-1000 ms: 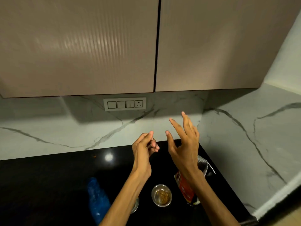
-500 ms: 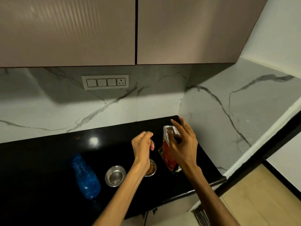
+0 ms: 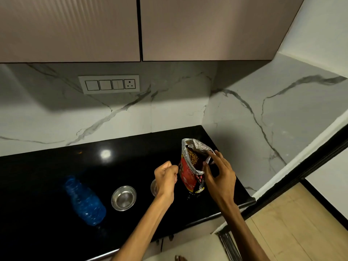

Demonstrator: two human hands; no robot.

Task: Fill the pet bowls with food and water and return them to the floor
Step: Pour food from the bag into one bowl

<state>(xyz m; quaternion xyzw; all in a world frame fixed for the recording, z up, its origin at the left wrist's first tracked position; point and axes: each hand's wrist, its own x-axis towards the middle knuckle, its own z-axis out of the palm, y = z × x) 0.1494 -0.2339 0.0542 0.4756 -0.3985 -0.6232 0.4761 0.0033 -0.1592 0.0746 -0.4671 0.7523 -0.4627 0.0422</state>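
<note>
My right hand, spread in the air a second ago, now reaches the open food bag on the black counter, fingers loosely extended at its rim. My left hand stays curled, covering one bowl; the empty bowl and blue bottle sit left.

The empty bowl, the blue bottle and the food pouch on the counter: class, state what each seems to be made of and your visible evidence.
Empty bowl: probably stainless steel, polished; it is silver-grey with bright reflections.
Blue bottle: seemingly thin translucent plastic; light glints through its tinted, ribbed wall.
Food pouch: likely foil-lined printed plastic film; its open mouth is crinkled and silvery inside, red outside.
</note>
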